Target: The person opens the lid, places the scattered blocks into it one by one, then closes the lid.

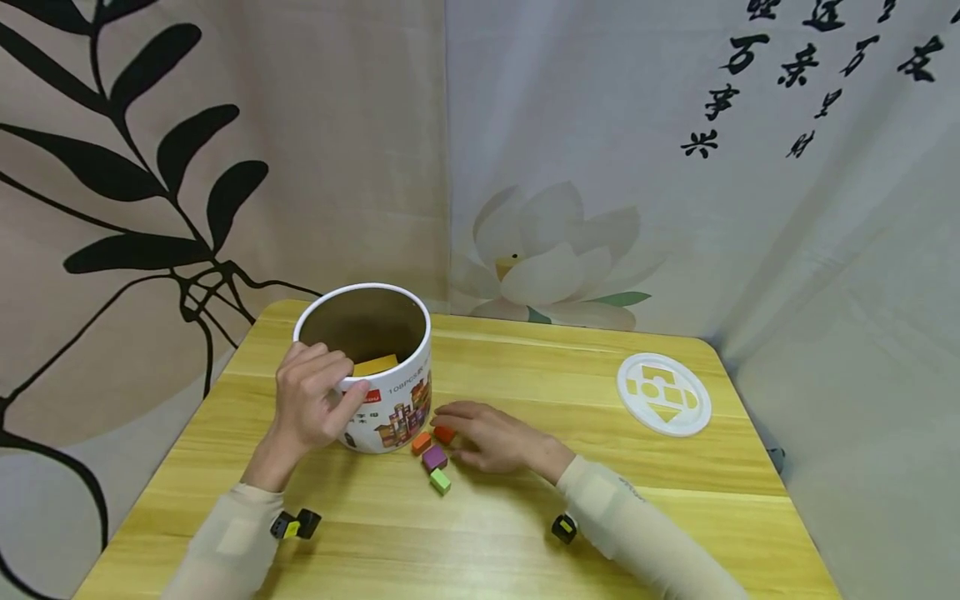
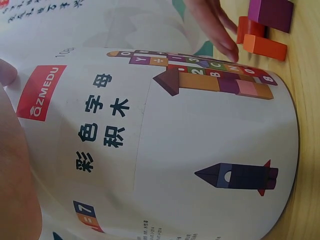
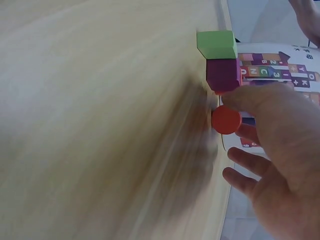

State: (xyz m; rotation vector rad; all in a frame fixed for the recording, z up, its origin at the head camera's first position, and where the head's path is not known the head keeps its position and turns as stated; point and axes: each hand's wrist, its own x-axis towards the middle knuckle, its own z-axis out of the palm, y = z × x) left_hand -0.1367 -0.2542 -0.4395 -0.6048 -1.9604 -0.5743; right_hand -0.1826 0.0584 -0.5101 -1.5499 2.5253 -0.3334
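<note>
A white printed bucket [image 1: 378, 400] stands upright at the table's left. My left hand [image 1: 311, 396] grips its near rim, fingers over the edge and thumb outside. Inside lies a yellow block [image 1: 375, 365]; the rest of the interior is mostly hidden. My right hand [image 1: 491, 437], beside the bucket's base, has thumb and forefinger around a red cylinder block [image 3: 226, 119], seemingly in a pinch at table level. Next to it lie an orange block [image 1: 422, 443], a purple block [image 1: 434, 457] and a light green block [image 1: 440, 481], close together in a short row.
A round white lid [image 1: 663, 394] with shaped cut-outs lies on the right of the wooden table [image 1: 570, 367]. Printed curtains [image 1: 360, 167] hang right behind the table's far edge.
</note>
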